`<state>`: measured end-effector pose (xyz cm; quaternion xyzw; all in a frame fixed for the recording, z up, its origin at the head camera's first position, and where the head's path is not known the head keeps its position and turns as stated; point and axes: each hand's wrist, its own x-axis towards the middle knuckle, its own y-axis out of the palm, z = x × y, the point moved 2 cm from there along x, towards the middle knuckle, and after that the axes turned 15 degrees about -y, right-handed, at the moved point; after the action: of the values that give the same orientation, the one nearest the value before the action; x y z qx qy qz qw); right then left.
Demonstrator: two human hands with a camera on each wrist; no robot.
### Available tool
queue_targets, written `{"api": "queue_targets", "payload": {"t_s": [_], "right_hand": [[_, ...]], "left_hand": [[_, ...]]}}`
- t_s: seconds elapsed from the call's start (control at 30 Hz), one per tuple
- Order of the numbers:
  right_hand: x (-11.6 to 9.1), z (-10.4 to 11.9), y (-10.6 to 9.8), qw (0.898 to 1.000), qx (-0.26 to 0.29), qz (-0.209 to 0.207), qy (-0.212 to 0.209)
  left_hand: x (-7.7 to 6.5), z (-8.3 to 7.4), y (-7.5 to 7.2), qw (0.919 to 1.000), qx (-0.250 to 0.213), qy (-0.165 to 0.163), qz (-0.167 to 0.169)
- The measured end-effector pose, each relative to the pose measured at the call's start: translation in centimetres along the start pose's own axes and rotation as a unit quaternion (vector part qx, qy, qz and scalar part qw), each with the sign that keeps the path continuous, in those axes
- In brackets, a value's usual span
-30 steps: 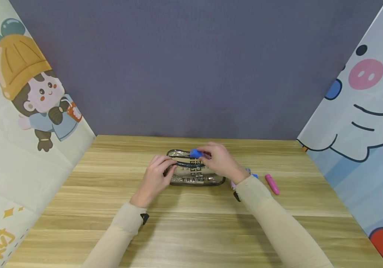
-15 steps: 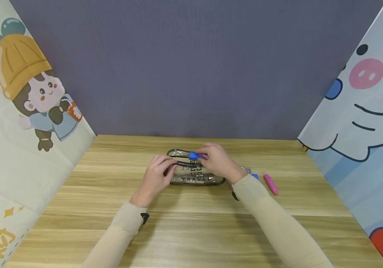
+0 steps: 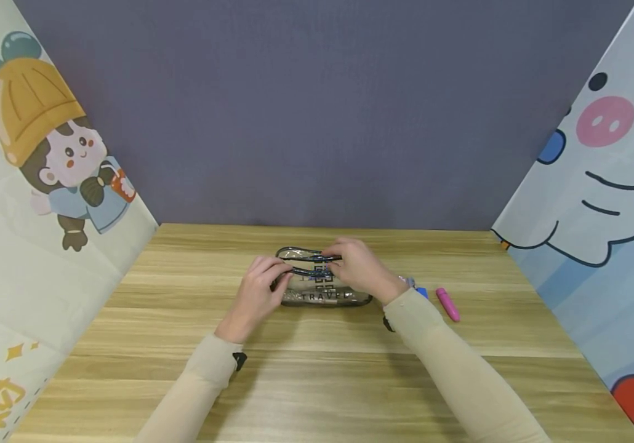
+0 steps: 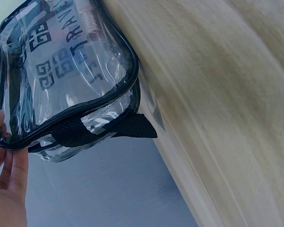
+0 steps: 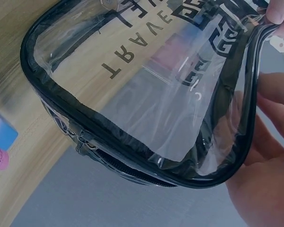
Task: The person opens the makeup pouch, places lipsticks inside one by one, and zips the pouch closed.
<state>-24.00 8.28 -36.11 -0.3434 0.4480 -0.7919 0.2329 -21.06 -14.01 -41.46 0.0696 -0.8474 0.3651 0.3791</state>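
A clear pouch with black piping and "TRAVEL" lettering (image 3: 325,296) stands on the wooden table with its mouth up. At the left of the mouth, my left hand (image 3: 258,289) pinches the black rim between thumb and fingers, also seen in the left wrist view. Over the right end of the mouth is my right hand (image 3: 358,267), its fingers and thumb apart. Through the plastic in the right wrist view shows a blue and pink item (image 5: 173,52), apart from the right fingers. A pinkish tube-like item (image 4: 89,21) shows through the pouch in the left wrist view.
A bright pink tube (image 3: 448,304) lies on the table to the right. Nearer the right wrist, partly hidden by the sleeve, is a blue item (image 3: 421,293). A dark wall stands behind the table, with cartoon-printed panels on both sides.
The blue and pink item in my right hand has gone down into the pouch and left the fingers. My left hand keeps its pinch on the rim.
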Motion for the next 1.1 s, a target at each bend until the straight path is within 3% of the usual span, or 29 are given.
{"api": "queue_targets", "payload": {"t_s": [0.6, 1.1], "right_hand": [[-0.8, 0.0, -0.9, 1.000, 0.006, -0.018, -0.003], [-2.5, -0.9, -2.4, 0.999, -0.022, -0.033, -0.014]], "left_hand": [[-0.1, -0.1, 0.2, 1.0000, -0.001, -0.005, 0.003], [0.0, 0.0, 0.2, 1.0000, -0.002, -0.001, -0.006]]}}
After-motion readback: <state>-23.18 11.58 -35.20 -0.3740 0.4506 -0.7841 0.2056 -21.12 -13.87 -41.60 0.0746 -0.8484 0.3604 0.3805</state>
